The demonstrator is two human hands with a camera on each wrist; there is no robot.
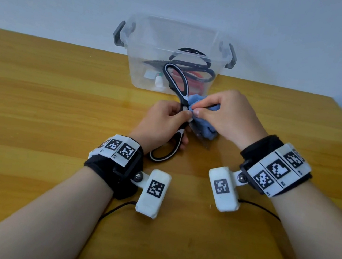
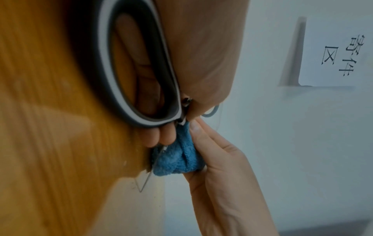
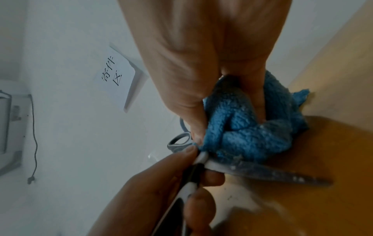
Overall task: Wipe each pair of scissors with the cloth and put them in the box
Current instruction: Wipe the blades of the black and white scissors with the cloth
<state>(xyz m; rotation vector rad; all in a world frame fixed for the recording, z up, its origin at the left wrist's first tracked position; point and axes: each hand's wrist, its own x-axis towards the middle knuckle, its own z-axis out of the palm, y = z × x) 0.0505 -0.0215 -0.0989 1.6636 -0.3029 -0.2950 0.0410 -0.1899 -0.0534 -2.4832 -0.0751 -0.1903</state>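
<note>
My left hand [image 1: 168, 121] grips a pair of black-and-white scissors [image 1: 177, 86] near the pivot, with the blades spread apart. One handle loop rises toward the box; the other [image 2: 129, 67] lies under my palm. My right hand [image 1: 226, 113] pinches a bunched blue cloth [image 1: 204, 127] against the blades by the pivot. In the right wrist view the cloth [image 3: 248, 127] covers the base of a speckled blade [image 3: 272, 173]. The clear plastic box [image 1: 136, 57] behind holds other scissors with black handles [image 1: 194, 63] and red handles.
The wooden table [image 1: 49, 93] runs to a white wall close behind the box. The box has grey latches [image 1: 118, 35] on both sides, and small white items [image 1: 158, 79] lie inside it. A paper sign [image 3: 117, 78] hangs on the wall.
</note>
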